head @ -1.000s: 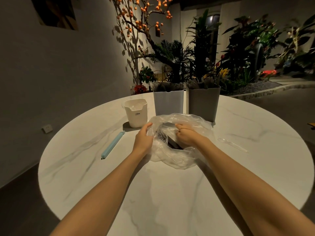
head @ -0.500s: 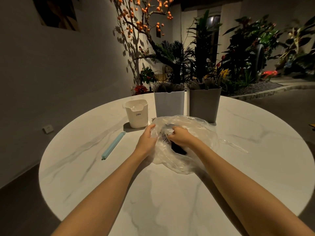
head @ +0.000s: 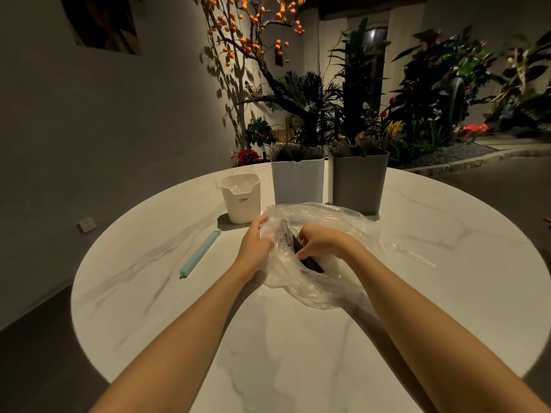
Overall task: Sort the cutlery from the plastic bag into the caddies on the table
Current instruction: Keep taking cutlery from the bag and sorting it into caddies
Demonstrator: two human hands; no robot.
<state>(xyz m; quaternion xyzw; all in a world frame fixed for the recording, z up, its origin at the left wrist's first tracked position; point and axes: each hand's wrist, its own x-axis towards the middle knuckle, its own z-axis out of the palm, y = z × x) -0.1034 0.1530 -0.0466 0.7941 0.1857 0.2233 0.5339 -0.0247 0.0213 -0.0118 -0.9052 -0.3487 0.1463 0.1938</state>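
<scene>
The plastic bag (head: 316,263) is set mid-bench (head: 268,353), cutlery (head: 310,262) inside it. Behind it three caddies (head: 298,180) are lined up (the smallest leftmost). A clip stick (head: 200,254) is laid left; a spoon (head: 410,254) right.

The only lettering I can read is "CRBW", printed in dark capitals on the front of the cream caddy (head: 240,198) at the far left of my bench (head: 155,293). A smaller line sits just beneath it, too fine to make out. I can read nothing else anywhere in view.
</scene>
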